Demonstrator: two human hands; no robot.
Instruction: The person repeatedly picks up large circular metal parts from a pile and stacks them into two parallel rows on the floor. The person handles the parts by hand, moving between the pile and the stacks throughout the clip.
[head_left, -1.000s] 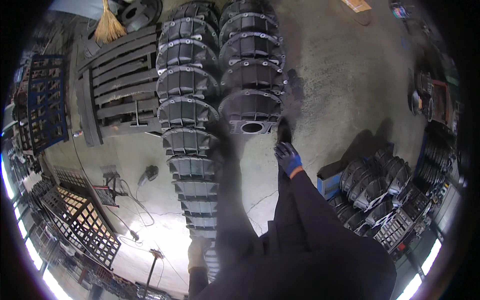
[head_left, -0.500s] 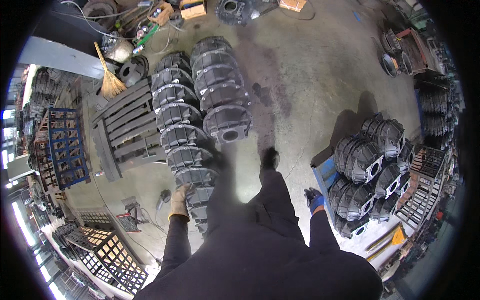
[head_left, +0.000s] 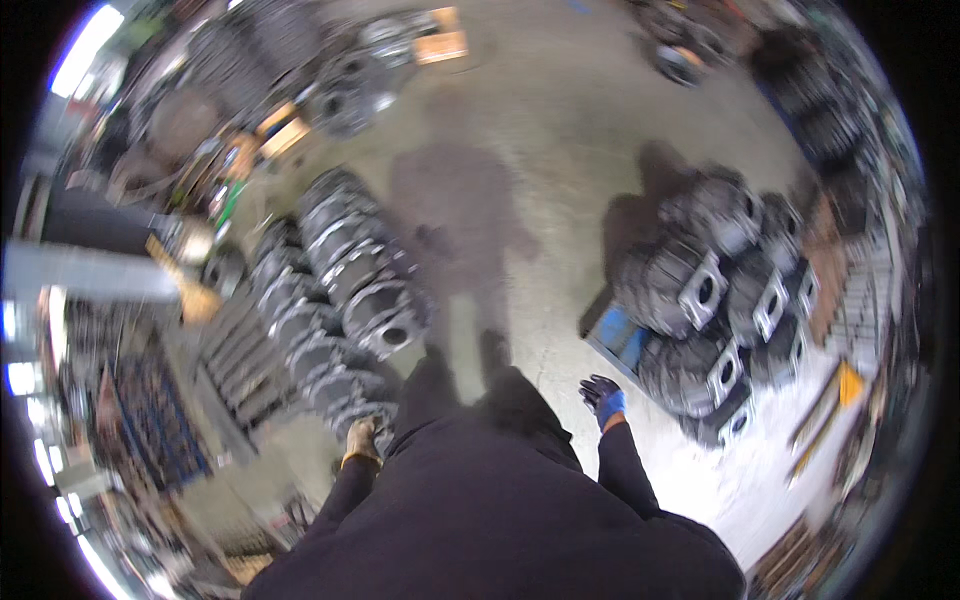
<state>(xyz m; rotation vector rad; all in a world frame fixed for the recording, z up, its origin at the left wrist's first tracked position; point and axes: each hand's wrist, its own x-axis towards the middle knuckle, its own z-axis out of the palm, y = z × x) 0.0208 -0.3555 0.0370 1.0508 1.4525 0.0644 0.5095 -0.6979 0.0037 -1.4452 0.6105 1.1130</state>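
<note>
I stand on a concrete floor in a dark jacket and look down. My left hand (head_left: 362, 440), in a tan glove, hangs beside the near end of two rows of dark ribbed metal housings (head_left: 345, 290) lying on the floor. My right hand (head_left: 603, 396), in a dark and blue glove, hangs free with its fingers apart, a short way from a stack of grey ribbed housings (head_left: 705, 300) on a blue pallet (head_left: 617, 335). Neither hand holds anything. The picture is blurred by motion.
Dark metal racks and grates (head_left: 150, 400) lie at the left. Boxes and round parts (head_left: 350, 80) sit at the back left. More metal parts and shelving (head_left: 850, 250) line the right side. My shadow (head_left: 455, 215) falls on the concrete ahead.
My view has swung to the right: the rows of housings slid leftward and the stack on the blue pallet came closer. Both arms hang lower at my sides.
</note>
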